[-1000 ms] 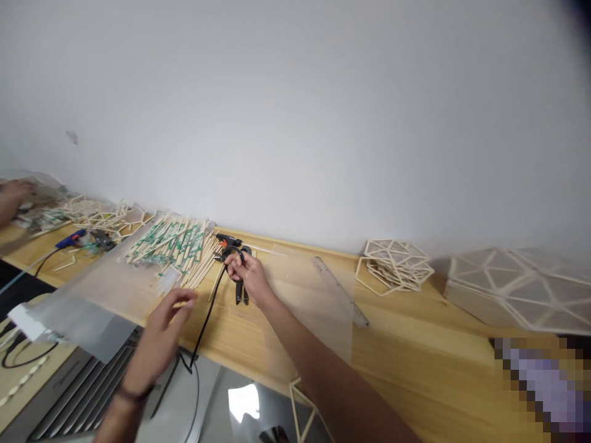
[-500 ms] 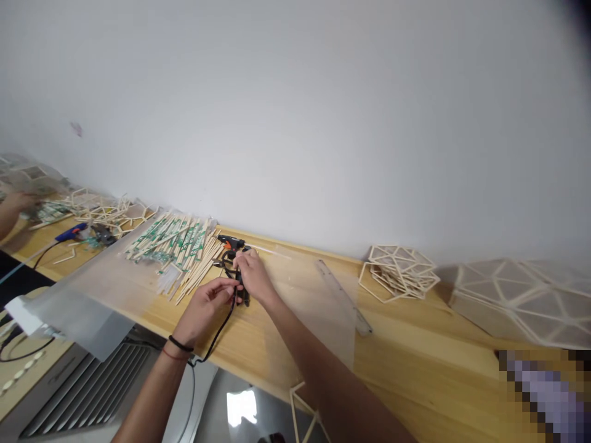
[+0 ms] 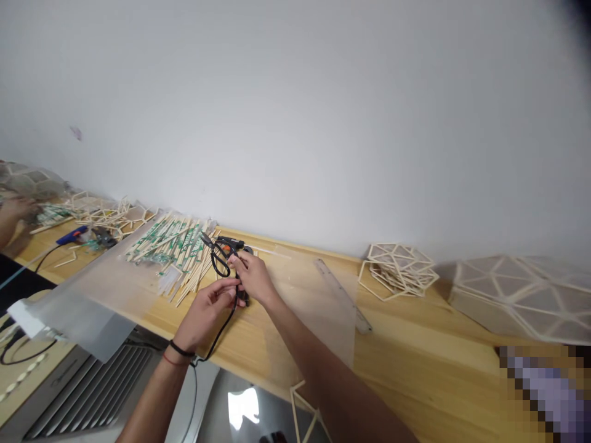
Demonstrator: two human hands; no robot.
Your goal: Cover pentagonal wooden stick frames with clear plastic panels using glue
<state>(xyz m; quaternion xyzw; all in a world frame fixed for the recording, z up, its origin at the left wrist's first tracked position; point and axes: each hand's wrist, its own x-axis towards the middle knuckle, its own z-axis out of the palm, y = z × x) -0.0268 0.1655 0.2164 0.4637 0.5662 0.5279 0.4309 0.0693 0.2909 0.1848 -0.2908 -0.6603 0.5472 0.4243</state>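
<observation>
Black-handled scissors (image 3: pixel 220 255) are gripped by my right hand (image 3: pixel 253 278), with their blades pointing up and left over the stick pile. Just below, my left hand (image 3: pixel 207 311) is closed, its fingertips pinching a black cord (image 3: pixel 225 324) that runs down over the table edge. A black glue gun (image 3: pixel 229 242) with an orange part lies behind the scissors. Another small black object (image 3: pixel 244 296) is partly hidden beside my fingers. Wooden sticks (image 3: pixel 196 277) and green-printed stick wrappers (image 3: pixel 178 240) are heaped to the left of my hands.
Translucent sheets (image 3: pixel 318 326) cover part of the wooden table (image 3: pixel 406 369). A ruler (image 3: pixel 341 295) lies to the right, before stacked stick frames (image 3: pixel 399 271) and a large covered frame structure (image 3: pixel 521 295). At far left are another person's hand (image 3: pixel 13 212) and a blue glue gun (image 3: pixel 71 235).
The scissors have come up and swung left, their blades now visible above the glue gun. My left hand stays almost in place at the cord.
</observation>
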